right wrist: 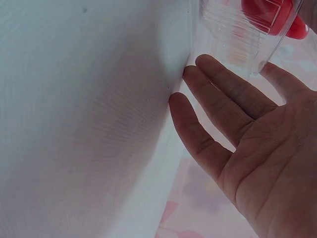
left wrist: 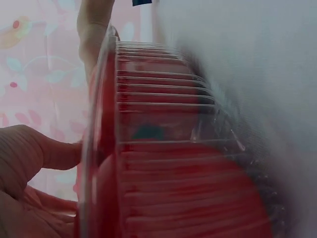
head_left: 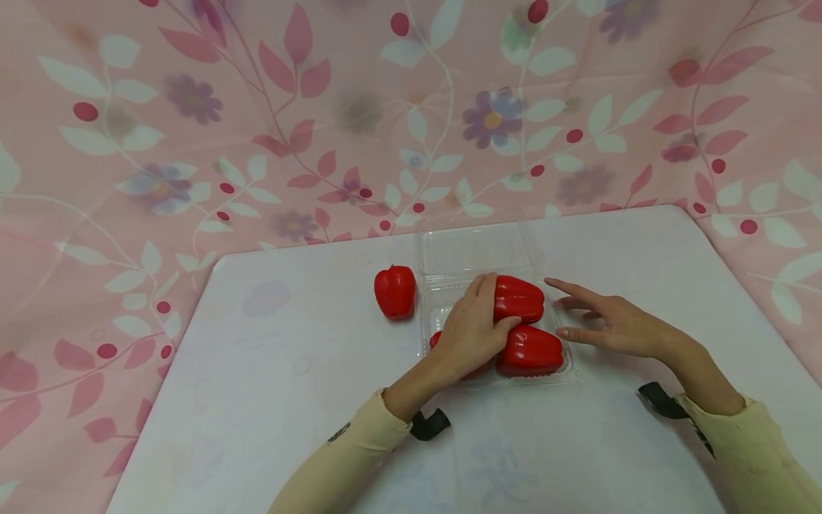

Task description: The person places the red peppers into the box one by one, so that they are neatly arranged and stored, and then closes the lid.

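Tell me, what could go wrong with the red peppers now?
The right grip is close to the box; a nudge might slide it into the lone pepper beside it. The left grip lies over peppers inside; pulling back might drag one along. The lid is open, so a tipped box could spill.

There's the right hand (right wrist: 262,144) at four o'clock, fingers (right wrist: 198,131) stretched towards ten, while up at one sits the clear container (right wrist: 225,37) with a red pepper (right wrist: 265,14)!
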A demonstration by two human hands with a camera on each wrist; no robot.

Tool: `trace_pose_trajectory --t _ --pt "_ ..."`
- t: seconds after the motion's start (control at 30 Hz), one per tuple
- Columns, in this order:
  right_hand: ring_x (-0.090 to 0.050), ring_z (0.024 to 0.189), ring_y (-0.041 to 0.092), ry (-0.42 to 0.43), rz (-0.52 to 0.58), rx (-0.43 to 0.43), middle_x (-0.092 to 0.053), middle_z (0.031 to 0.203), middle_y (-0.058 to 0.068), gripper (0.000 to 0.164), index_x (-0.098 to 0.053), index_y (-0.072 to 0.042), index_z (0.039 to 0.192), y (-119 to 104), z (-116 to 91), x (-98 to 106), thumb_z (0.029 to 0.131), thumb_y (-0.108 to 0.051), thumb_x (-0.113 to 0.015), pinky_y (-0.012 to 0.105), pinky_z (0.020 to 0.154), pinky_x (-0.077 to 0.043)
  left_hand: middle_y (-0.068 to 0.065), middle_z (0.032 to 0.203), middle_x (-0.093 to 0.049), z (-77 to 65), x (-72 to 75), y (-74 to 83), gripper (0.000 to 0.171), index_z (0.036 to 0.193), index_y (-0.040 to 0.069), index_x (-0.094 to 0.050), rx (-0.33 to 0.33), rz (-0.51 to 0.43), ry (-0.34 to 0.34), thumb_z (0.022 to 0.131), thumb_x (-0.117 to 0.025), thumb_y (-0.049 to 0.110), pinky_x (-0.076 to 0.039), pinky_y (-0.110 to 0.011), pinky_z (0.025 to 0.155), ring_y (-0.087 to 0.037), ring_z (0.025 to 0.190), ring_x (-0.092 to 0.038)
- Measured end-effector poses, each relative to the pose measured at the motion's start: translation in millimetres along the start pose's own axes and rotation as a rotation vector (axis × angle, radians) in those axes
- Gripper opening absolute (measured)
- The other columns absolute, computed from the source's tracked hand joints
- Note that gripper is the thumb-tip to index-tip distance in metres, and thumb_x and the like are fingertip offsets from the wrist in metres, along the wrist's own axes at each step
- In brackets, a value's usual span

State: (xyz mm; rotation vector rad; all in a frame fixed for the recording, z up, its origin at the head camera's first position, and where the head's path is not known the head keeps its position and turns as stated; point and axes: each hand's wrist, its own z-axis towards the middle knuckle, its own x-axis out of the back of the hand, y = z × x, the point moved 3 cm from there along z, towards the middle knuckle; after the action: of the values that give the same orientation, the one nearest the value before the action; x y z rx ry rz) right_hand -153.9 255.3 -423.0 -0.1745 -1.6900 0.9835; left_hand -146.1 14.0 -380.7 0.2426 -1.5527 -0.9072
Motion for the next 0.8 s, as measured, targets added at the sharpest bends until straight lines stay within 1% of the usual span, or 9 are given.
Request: trace_pose_trajectory --t 0.1,0.17,0.27,0.43,0.6,0.7,0.8 --pt "-0.058 0.118 0.036 0.001 0.003 0.002 -0.058 0.135 0.016 0.084 -0.030 -0.024 0.155 -0.2 0.3 -0.5 0.085 -0.037 -0.075 0.062 0.088 -0.049 -0.009 0.146 -0.043 -2.0 1.5 -1.8 0.082 0.150 0.008 -0.032 -0.011 -0.014 -0.042 0.083 -0.079 0.016 -0.052 -0.039 0.093 -0.024 0.124 -0.053" --pt "-0.058 0.119 0.036 0.001 0.005 0.002 -0.058 0.135 0.017 0.084 -0.030 -0.023 0.155 -0.3 0.2 -0.7 0.086 -0.037 -0.074 0.061 0.089 -0.049 -0.010 0.152 -0.037 -2.7 2.1 -2.7 0.081 0.152 0.008 -0.030 -0.031 -0.010 -0.059 0.085 -0.076 0.012 -0.049 -0.040 0.095 -0.025 0.128 -0.050" --pt "-0.058 0.118 0.036 0.000 0.003 0.000 -0.058 0.134 0.017 0.083 -0.030 -0.023 0.155 -0.6 0.0 -0.9 0.086 -0.038 -0.074 0.061 0.089 -0.049 -0.010 0.154 -0.032 -3.6 2.9 -3.7 0.079 0.153 0.008 -0.030 -0.062 0.007 -0.065 0.087 -0.073 0.008 -0.049 -0.039 0.096 -0.025 0.127 -0.051" --pt "-0.058 0.118 0.036 0.002 0.000 0.001 -0.058 0.134 0.017 0.083 -0.029 -0.024 0.155 0.1 0.0 -1.0 0.087 -0.037 -0.073 0.061 0.088 -0.050 -0.008 0.150 -0.039 -3.5 5.2 -5.5 0.075 0.151 0.010 -0.037 -0.077 0.024 -0.021 0.087 -0.075 0.012 -0.051 -0.037 0.093 -0.022 0.123 -0.053" --pt "-0.057 0.119 0.037 0.000 0.000 -0.002 -0.058 0.135 0.017 0.083 -0.029 -0.025 0.156 0.6 0.7 -1.2 0.086 -0.037 -0.073 0.061 0.089 -0.049 -0.007 0.144 -0.046 -2.2 6.3 -7.8 0.068 0.148 0.011 -0.045 -0.094 0.030 0.031 0.087 -0.076 0.016 -0.051 -0.034 0.093 -0.020 0.122 -0.054" --pt "-0.057 0.119 0.037 -0.002 0.003 -0.005 -0.058 0.135 0.017 0.083 -0.029 -0.025 0.156 0.4 0.6 -1.2 0.086 -0.037 -0.073 0.062 0.089 -0.049 -0.006 0.142 -0.048 -1.9 6.6 -8.2 0.067 0.146 0.011 -0.047 -0.088 0.018 0.044 0.086 -0.077 0.017 -0.051 -0.033 0.093 -0.020 0.120 -0.054" --pt "-0.057 0.119 0.037 -0.002 0.006 -0.004 -0.057 0.135 0.018 0.083 -0.029 -0.024 0.156 0.1 0.1 -1.4 0.086 -0.037 -0.073 0.062 0.089 -0.049 -0.004 0.141 -0.050 -1.3 6.4 -8.1 0.066 0.146 0.012 -0.049 -0.080 0.011 0.042 0.086 -0.077 0.018 -0.051 -0.032 0.093 -0.019 0.120 -0.054"
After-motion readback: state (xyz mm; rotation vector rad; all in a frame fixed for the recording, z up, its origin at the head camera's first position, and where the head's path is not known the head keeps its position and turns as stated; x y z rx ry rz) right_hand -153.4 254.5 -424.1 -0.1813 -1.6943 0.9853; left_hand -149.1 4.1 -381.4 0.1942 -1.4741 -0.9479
